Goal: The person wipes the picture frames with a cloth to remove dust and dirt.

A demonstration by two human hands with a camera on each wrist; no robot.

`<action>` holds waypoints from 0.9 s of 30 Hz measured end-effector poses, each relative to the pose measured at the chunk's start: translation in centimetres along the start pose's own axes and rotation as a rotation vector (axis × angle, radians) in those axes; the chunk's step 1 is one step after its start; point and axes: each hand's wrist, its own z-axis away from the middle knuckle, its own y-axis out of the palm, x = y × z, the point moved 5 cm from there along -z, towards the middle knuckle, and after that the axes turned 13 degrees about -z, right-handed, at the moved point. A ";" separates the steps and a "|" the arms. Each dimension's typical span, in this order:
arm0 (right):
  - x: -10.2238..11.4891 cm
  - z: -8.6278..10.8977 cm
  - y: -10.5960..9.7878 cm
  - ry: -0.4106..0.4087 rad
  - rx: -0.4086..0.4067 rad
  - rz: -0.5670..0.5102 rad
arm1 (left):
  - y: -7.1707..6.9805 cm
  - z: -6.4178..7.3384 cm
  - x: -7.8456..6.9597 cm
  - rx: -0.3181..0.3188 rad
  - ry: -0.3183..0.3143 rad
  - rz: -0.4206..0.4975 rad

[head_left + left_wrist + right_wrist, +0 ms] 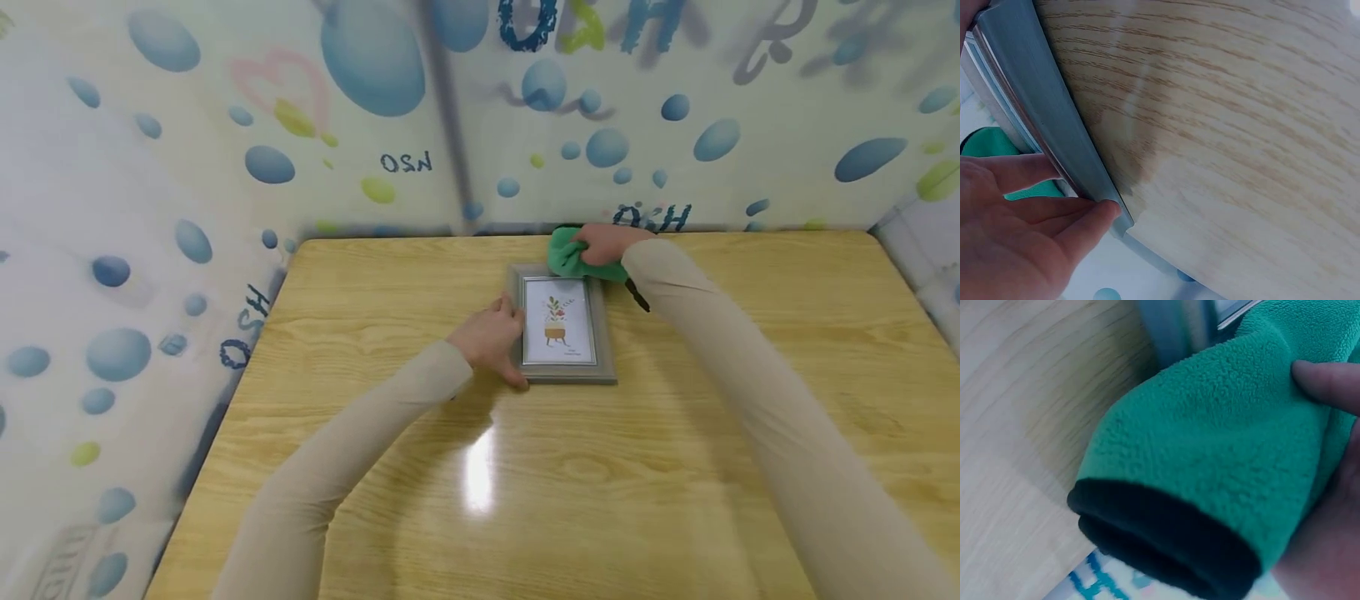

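A grey picture frame (606, 354) lies face up near the table's far edge, with a potted-plant print (557, 325) behind its pane. My left hand (491, 337) grips its left side, the thumb at the near corner. In the left wrist view, fingertips (1107, 211) bend over the frame's outer edge (1063, 112). My right hand (611, 243) holds a bunched green cloth (564, 252) against the frame's far side, covering part of that border. Black trim (1160, 528) edges the folded cloth in the right wrist view, where the thumb (1325, 381) presses into it.
The wood-grain table (600, 483) meets a patterned wall covering (487, 125) just beyond the cloth. More of this covering runs along the left side. A bright light reflection (478, 471) shows on the tabletop nearer me.
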 end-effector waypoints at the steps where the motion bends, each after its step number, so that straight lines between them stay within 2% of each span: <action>1: 0.3 -0.3 0.0 -0.002 0.001 0.002 | -0.1 0.0 0.0 -0.002 -0.002 0.000; 9: 2.5 -2.9 1.6 0.079 -0.025 0.082 | -0.1 0.2 0.0 0.006 -0.006 0.008; 14: 3.6 -4.1 2.6 0.007 -0.074 0.113 | -0.4 0.3 -0.3 -0.017 -0.013 -0.021; 17: 4.2 -4.0 2.9 -0.033 -0.093 0.099 | -0.5 0.3 -0.5 -0.028 -0.011 -0.037; 21: 4.6 -3.2 2.8 -0.047 -0.109 0.103 | -0.4 0.3 -0.5 -0.020 -0.019 -0.055; 27: 3.5 -2.5 2.4 -0.033 -0.091 0.106 | -0.5 0.2 -0.6 0.002 -0.041 -0.056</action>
